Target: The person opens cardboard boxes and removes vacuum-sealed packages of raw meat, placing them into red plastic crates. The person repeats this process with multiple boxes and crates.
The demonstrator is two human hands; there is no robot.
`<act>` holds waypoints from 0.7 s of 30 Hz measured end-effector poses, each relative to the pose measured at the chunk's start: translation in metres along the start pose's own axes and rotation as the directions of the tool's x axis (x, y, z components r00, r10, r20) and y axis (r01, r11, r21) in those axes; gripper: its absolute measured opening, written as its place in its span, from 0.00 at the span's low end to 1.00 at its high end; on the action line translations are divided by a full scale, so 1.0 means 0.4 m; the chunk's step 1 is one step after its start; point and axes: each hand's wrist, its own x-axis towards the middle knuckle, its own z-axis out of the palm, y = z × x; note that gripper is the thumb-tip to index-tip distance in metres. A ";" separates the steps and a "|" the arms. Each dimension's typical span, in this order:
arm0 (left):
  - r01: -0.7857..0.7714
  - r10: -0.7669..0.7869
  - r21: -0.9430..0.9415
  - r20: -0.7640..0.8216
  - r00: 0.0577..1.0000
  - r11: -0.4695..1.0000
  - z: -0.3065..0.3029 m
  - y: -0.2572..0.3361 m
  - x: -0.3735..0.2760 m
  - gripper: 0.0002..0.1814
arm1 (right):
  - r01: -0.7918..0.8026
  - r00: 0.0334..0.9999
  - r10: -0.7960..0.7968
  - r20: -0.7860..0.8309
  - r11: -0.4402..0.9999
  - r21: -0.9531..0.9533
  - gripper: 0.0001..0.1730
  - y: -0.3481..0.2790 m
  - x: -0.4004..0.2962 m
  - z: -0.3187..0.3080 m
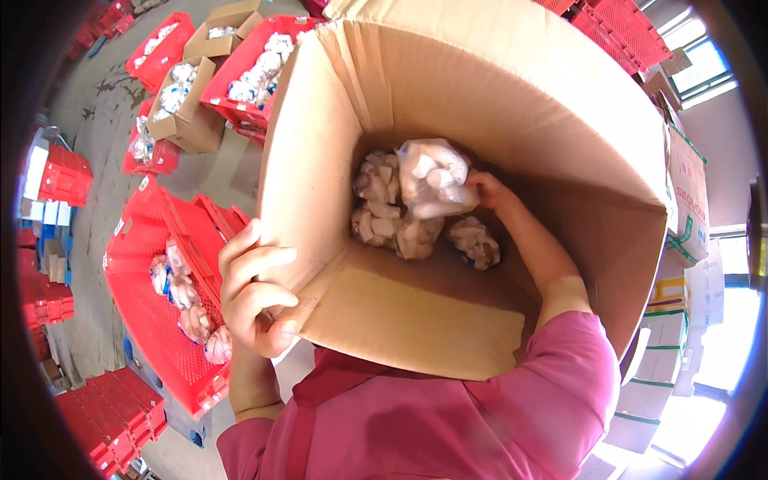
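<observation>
A large open cardboard box (408, 312) fills the middle of the view, tilted so its inside shows. My left hand (258, 288) grips its near left corner, fingers curled over the edge. Deep inside, my right hand (489, 191) holds the right side of a clear plastic bag of pale pieces (437, 179); the thumb is partly hidden. Several similar bags lie beside and below it on the box bottom, among them one bag (474, 242) a little apart at the right. What the pieces are, I cannot tell.
Left of the box stands a red plastic crate (144, 300) holding several bags. Further off are a red crate (216, 96) and a cardboard box (195, 129) with more bags. Stacked red crates (114, 414) stand at lower left, stacked cartons (645, 402) at right.
</observation>
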 end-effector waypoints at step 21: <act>-0.058 -0.192 -0.523 -0.411 0.891 0.851 -0.114 -0.043 0.191 0.65 | 0.619 0.637 -0.123 0.761 0.670 -0.410 0.51 -0.296 -0.202 0.928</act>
